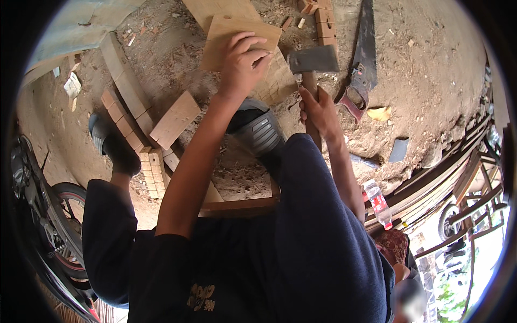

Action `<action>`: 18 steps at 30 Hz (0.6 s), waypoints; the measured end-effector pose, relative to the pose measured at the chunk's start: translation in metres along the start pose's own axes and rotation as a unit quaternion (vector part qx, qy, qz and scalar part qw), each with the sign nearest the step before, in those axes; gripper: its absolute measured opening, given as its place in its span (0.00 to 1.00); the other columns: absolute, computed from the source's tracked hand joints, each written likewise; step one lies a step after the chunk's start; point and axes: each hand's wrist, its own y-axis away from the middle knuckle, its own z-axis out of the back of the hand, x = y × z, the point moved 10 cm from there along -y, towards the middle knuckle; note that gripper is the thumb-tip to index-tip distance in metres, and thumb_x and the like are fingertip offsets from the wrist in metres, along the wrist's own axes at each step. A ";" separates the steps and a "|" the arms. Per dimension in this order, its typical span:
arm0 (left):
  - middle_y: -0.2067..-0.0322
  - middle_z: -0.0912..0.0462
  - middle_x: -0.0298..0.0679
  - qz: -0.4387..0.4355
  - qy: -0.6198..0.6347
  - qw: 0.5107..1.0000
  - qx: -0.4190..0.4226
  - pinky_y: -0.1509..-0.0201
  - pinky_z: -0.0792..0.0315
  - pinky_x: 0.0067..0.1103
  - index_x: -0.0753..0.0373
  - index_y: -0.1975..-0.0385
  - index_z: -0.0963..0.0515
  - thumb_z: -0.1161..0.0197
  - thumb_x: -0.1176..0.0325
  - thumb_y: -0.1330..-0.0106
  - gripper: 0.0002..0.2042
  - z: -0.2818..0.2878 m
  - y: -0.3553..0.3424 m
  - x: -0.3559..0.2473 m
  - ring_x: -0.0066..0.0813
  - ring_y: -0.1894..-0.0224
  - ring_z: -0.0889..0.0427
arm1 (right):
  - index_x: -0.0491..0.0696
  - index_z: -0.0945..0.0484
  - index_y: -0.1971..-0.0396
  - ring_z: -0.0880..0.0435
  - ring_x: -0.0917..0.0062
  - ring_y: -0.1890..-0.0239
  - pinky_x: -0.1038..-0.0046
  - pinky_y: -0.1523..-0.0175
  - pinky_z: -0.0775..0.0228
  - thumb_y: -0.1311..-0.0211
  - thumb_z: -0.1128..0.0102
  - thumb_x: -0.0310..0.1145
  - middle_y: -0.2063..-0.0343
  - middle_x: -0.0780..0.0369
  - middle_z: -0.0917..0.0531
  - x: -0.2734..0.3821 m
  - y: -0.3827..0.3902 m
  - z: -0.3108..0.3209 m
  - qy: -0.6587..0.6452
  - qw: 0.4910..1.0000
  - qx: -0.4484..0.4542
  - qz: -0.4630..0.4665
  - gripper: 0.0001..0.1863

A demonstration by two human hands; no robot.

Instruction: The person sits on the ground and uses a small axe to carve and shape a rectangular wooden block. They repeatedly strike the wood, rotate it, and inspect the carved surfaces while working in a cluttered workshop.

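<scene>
A squarish brown wooden board (215, 53) lies over a thicker, pale wood piece (279, 81) with a rough, notched face. My left hand (246, 62) rests on the board with bent fingers, holding it down. To its right, my right hand (321, 112) is wrapped around the wooden handle of a hammer (314, 59). The hammer's dark, blocky head is raised just right of the wood pieces, apart from the board. Beneath the board, another plank (202, 9) extends away from me. My dark ridged shoe (261, 132) is close to the near end of the pale wood.
A handsaw (362, 70) lies on the dirt at right, near a chisel-like tool (366, 160) and a plastic bottle (379, 204). Cut wood blocks (175, 119) are lined up at left, beside a motorcycle (59, 231). Long boards (420, 188) are stacked at right, near another person (401, 272).
</scene>
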 end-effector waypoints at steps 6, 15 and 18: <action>0.57 0.17 0.31 0.004 -0.017 1.000 -0.008 0.39 0.35 0.32 0.60 0.76 0.15 0.29 0.72 0.50 0.03 0.002 0.003 0.002 0.34 0.44 0.26 | 0.41 0.28 0.64 0.30 0.81 0.84 0.75 0.78 0.38 0.34 0.39 0.37 0.84 0.60 0.25 0.052 0.060 0.008 0.168 0.959 -0.157 0.169 0.14; 0.57 0.17 0.27 0.029 -0.012 1.000 0.000 0.39 0.39 0.33 0.57 0.77 0.17 0.29 0.71 0.51 0.03 0.000 0.001 0.004 0.32 0.43 0.26 | 0.44 0.31 0.47 0.16 0.48 0.71 0.56 0.69 0.26 0.37 0.38 0.33 0.76 0.44 0.18 0.064 0.065 -0.025 0.242 0.939 -0.152 0.193 0.21; 0.56 0.17 0.28 0.026 -0.009 1.000 -0.003 0.39 0.40 0.33 0.58 0.78 0.17 0.30 0.72 0.51 0.03 0.001 0.002 0.005 0.32 0.43 0.27 | 0.42 0.30 0.52 0.16 0.48 0.71 0.56 0.70 0.26 0.37 0.38 0.32 0.76 0.45 0.19 0.068 0.062 -0.028 0.260 0.924 -0.164 0.229 0.17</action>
